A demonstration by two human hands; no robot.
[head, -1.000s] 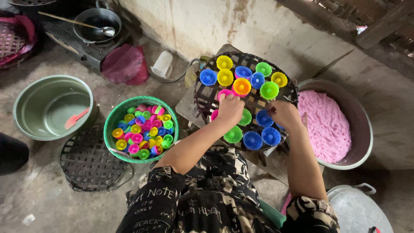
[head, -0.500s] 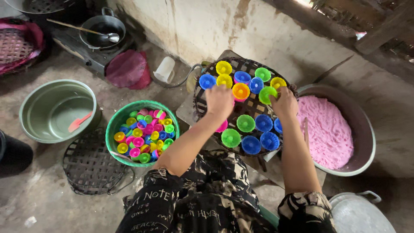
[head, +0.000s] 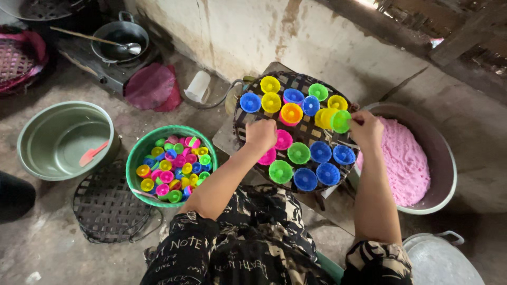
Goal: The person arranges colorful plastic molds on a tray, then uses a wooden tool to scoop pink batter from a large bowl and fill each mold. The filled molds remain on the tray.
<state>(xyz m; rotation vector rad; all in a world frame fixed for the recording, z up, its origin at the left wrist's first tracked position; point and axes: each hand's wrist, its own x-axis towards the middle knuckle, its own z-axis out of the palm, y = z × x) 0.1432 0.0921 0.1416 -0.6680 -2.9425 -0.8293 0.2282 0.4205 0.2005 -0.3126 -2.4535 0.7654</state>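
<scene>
A dark woven tray (head: 252, 87) on a low stand carries several small plastic cups in yellow, blue, green, pink and orange. My left hand (head: 261, 133) rests fingers-down on the tray's left side, just beside a pink cup (head: 283, 139); whether it holds anything is hidden. My right hand (head: 365, 128) is at the tray's right edge and pinches a tilted green cup (head: 340, 121). A green basin (head: 138, 158) to the left is full of more coloured cups.
A metal bowl of pink batter (head: 406, 161) stands right of the tray. On the left sits an empty metal basin (head: 63, 140) with a red spatula, a second woven tray (head: 108, 211) on the floor, and a pan on a stove (head: 119, 42). A pot lid (head: 441, 258) lies bottom right.
My right hand has moved right to the tray's edge and now holds a tilted green cup. My left hand has slid down and left across the tray.
</scene>
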